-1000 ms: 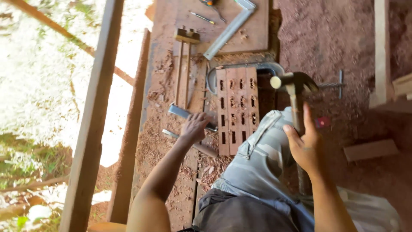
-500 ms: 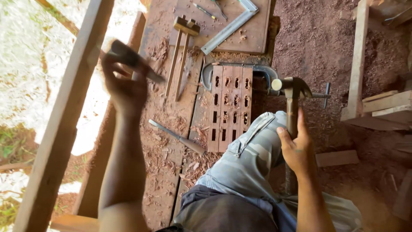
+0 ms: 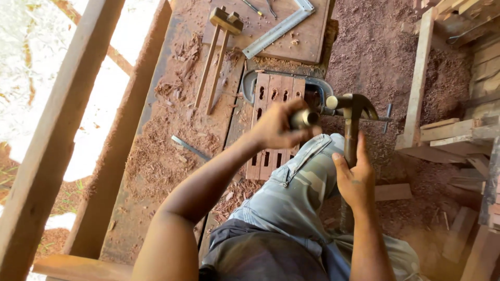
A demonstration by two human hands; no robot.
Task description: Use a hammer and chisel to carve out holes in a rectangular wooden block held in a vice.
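Chisel [image 3: 304,118] clenched in raised left hand [image 3: 278,125], hammer [image 3: 350,119] upright, its handle gripped by right hand [image 3: 354,179].

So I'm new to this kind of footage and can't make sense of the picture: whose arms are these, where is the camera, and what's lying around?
The camera sits on a person's head and looks down, so both arms are theirs. The right hand grips a hammer by its handle. The left hand holds a short tool with a metal end up near the hammer head. Under the bent knee, a slotted wooden panel lies on a workbench covered in reddish shavings. Further off lie a wooden mallet, a metal square and a clamp.
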